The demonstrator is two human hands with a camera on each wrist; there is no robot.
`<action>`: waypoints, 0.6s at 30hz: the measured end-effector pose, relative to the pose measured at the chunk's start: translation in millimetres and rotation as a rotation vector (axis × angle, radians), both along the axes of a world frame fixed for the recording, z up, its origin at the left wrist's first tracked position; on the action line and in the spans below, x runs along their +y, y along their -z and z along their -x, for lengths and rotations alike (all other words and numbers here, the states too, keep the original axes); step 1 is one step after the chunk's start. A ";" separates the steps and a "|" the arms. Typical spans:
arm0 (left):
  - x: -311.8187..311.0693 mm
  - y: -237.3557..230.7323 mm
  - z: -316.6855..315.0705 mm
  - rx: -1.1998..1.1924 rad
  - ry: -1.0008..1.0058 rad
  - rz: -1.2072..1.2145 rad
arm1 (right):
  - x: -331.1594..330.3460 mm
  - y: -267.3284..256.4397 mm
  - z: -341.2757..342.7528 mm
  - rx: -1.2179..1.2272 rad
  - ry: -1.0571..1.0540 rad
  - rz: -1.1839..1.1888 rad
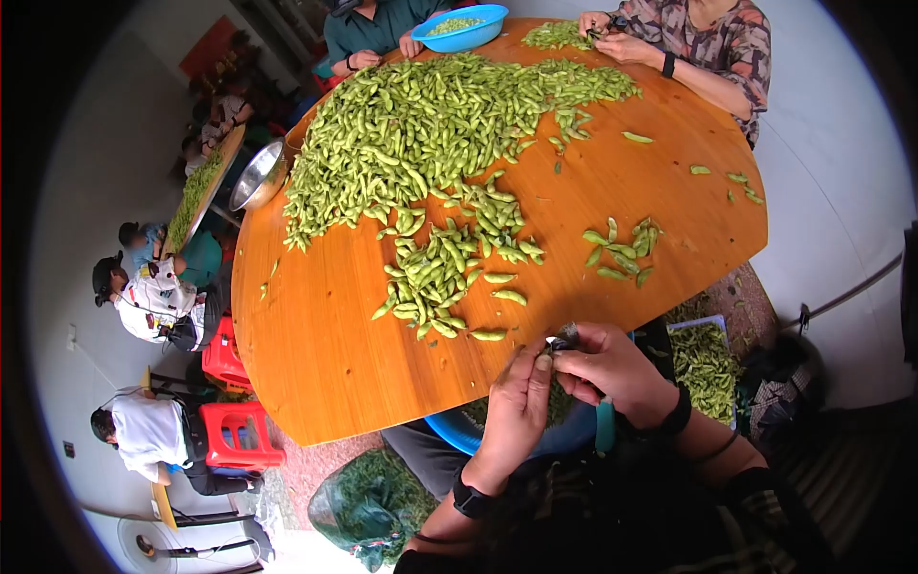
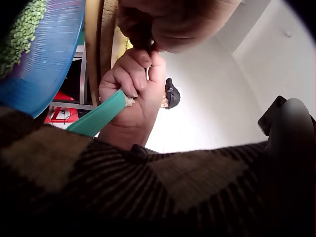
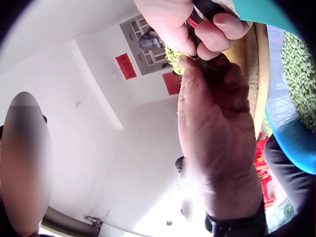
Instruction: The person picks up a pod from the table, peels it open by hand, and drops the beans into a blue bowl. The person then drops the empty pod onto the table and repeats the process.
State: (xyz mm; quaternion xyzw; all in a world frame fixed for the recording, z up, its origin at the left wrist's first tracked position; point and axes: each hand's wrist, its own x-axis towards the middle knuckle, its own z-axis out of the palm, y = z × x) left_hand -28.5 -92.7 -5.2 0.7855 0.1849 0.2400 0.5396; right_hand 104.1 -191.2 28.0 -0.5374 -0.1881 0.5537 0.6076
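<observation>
In the head view both hands meet over the table's near edge. My right hand [image 1: 620, 375] grips a small dark tool [image 1: 566, 335] with a shiny metal part. A teal strip [image 1: 604, 426] hangs beneath that hand; the left wrist view shows the strip [image 2: 101, 116] coming from under its curled fingers. The tool's black part [image 3: 210, 9] has a red edge. My left hand [image 1: 517, 397] pinches with thumb and fingers right at the tool's tip; I cannot tell what it pinches. Green soybean pods [image 1: 435, 277] lie just beyond the hands. Below them, a blue basin [image 3: 291, 153] contains shelled beans [image 3: 298, 79].
A large pod heap [image 1: 402, 143] covers the far left of the wooden table [image 1: 325, 383]. A smaller group of pods [image 1: 626, 251] lies at right. Two people sit across, beside a blue bowl [image 1: 464, 36]. A pod-filled crate [image 1: 703, 368] stands right; red stools [image 1: 239, 435] stand left.
</observation>
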 end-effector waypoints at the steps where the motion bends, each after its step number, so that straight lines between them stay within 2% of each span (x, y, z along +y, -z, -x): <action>1: -1.1 3.8 1.6 -0.008 -0.025 0.082 | 0.8 0.9 0.4 0.012 -0.004 -0.003; 3: -1.4 5.7 2.8 -0.018 -0.053 0.164 | 1.8 1.8 5.3 -0.008 0.010 0.001; 5: 1.2 4.8 3.7 -0.008 -0.080 0.512 | 3.5 1.3 7.6 -0.026 0.024 0.004; 8: 3.0 -14.5 4.7 0.065 -0.072 0.639 | 3.5 0.8 9.9 -0.036 0.076 -0.032; 9: 6.9 -19.6 6.9 0.064 -0.077 0.638 | 3.5 2.1 11.7 -0.174 0.071 -0.057; 10: 11.8 -24.3 9.9 0.158 -0.010 0.684 | 3.3 3.0 12.5 -0.313 0.065 -0.083; 11: 15.3 -26.7 12.8 0.253 0.059 0.729 | 2.7 1.6 12.4 -0.312 0.062 -0.082; 14: 23.0 -18.2 17.7 0.197 0.145 0.818 | 0.5 -1.8 11.0 -0.297 0.044 -0.073; 16: 19.3 -12.8 16.9 0.190 0.126 0.762 | 0.2 0.1 10.4 -0.210 0.034 -0.089; 18: 17.0 -12.8 17.1 0.182 0.104 0.707 | -0.4 -0.5 11.7 -0.228 0.031 -0.078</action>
